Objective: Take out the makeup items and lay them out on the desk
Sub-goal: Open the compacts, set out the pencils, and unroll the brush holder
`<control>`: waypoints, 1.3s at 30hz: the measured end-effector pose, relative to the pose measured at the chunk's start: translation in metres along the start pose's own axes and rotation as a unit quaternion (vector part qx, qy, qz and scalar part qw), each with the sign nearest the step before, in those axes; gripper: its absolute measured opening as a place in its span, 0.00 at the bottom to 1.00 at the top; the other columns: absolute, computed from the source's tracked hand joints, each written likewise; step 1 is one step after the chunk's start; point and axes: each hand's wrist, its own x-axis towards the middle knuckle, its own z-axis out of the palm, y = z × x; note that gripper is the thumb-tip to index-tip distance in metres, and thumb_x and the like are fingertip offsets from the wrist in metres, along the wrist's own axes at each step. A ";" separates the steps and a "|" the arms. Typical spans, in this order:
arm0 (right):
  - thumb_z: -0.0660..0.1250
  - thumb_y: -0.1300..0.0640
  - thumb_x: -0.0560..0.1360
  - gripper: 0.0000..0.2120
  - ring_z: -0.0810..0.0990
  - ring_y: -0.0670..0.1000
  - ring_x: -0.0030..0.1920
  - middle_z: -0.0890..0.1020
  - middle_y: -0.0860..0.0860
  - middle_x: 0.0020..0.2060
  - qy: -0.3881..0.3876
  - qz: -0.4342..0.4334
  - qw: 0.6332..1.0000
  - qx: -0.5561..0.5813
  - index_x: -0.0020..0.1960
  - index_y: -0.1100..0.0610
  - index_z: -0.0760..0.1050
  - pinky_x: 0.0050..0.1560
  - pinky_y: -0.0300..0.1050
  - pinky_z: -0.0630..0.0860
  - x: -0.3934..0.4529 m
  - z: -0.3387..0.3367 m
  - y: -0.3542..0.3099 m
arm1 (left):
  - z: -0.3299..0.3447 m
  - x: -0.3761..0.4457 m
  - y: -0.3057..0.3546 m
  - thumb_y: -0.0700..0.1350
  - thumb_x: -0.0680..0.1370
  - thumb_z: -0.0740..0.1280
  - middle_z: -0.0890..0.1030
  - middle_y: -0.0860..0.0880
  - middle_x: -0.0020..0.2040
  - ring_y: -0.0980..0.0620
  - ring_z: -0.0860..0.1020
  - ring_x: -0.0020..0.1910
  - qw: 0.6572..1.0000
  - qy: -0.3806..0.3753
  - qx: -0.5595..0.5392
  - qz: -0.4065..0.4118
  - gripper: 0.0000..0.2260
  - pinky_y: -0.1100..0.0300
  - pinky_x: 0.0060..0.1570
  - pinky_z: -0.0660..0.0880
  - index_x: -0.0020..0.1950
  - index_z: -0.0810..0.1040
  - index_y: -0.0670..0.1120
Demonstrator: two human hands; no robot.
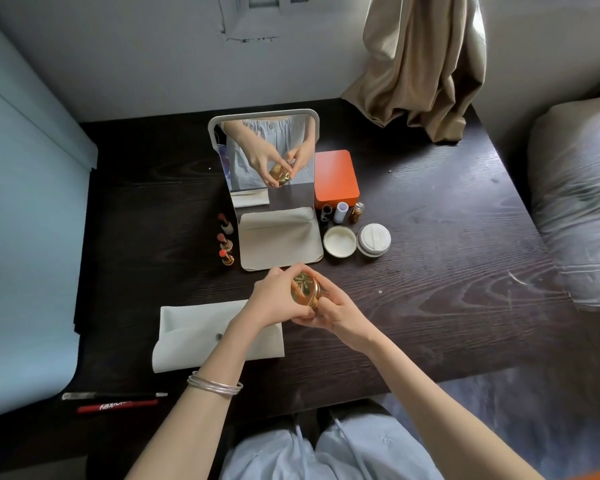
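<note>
Both hands, left hand (274,299) and right hand (336,315), curled around a gold compact (305,290) above the counter (447,271), at 6 o'clock from the mirror (267,161). Lipsticks (226,239) at 9, jars (340,241) at 3 were already out. The pouch (194,336) looked nearly emptied.

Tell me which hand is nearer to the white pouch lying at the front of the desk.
Left. The left hand grips the gold compact just beyond the white pouch, its forearm crossing over the pouch. The right hand, also gripping the compact, sits farther to the pouch's right.
</note>
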 end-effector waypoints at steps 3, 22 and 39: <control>0.55 0.67 0.73 0.27 0.77 0.56 0.58 0.75 0.60 0.63 0.000 0.004 1.000 -0.001 0.68 0.47 0.67 0.58 0.56 0.77 0.003 0.002 0.004 | -0.001 0.000 -0.003 0.53 0.65 0.73 0.70 0.49 0.53 0.46 0.74 0.52 1.000 -0.006 0.005 -0.005 0.27 0.59 0.48 0.68 0.60 0.67 0.64; 0.57 0.66 0.72 0.25 0.79 0.54 0.54 0.77 0.56 0.58 0.021 0.016 1.000 0.009 0.68 0.55 0.66 0.56 0.56 0.78 0.007 0.011 0.022 | -0.008 -0.003 -0.012 0.48 0.63 0.75 0.77 0.52 0.53 0.51 0.75 0.52 0.999 -0.046 -0.002 0.012 0.28 0.48 0.54 0.77 0.59 0.69 0.61; 0.61 0.64 0.75 0.27 0.82 0.46 0.45 0.81 0.51 0.47 0.061 0.041 0.997 0.029 0.71 0.53 0.61 0.48 0.46 0.80 0.010 0.006 0.021 | 0.002 -0.003 -0.007 0.51 0.71 0.64 0.75 0.46 0.56 0.44 0.76 0.48 0.990 -0.059 0.112 0.065 0.26 0.51 0.48 0.74 0.66 0.59 0.52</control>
